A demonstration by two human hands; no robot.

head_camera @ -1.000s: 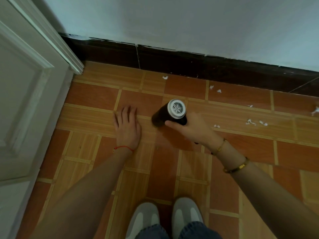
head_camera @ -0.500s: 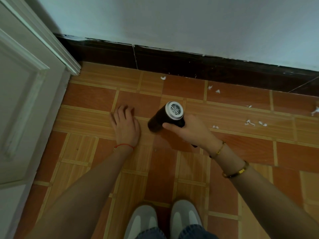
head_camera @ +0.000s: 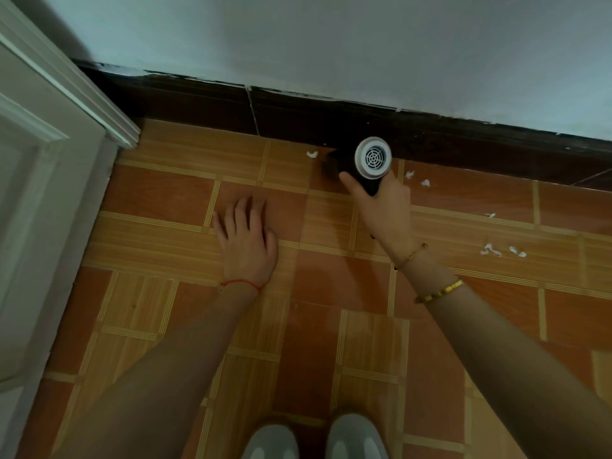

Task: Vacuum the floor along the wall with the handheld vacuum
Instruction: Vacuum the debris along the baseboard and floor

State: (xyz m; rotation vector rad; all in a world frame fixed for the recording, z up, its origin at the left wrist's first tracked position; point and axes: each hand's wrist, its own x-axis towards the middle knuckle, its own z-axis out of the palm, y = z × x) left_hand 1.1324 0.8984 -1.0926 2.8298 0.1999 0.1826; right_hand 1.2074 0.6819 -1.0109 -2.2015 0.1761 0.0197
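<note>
While the left hand (head_camera: 246, 241) lies flat on the floor (head_camera: 331, 293), fingers apart, probably for balance, the right hand (head_camera: 381, 202) has its grip wrapped round the vacuum (head_camera: 359, 164), nozzle down by the baseboard (head_camera: 198, 101), paper scraps (head_camera: 415, 178) just beside.

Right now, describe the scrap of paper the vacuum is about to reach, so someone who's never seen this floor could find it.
Start at the dark baseboard along the wall and find the vacuum in the right hand. Just left of its dark front end, on the tiles close to the baseboard, lies one small white paper scrap. It lies alone, while the other scraps lie to the right of the vacuum.
</note>
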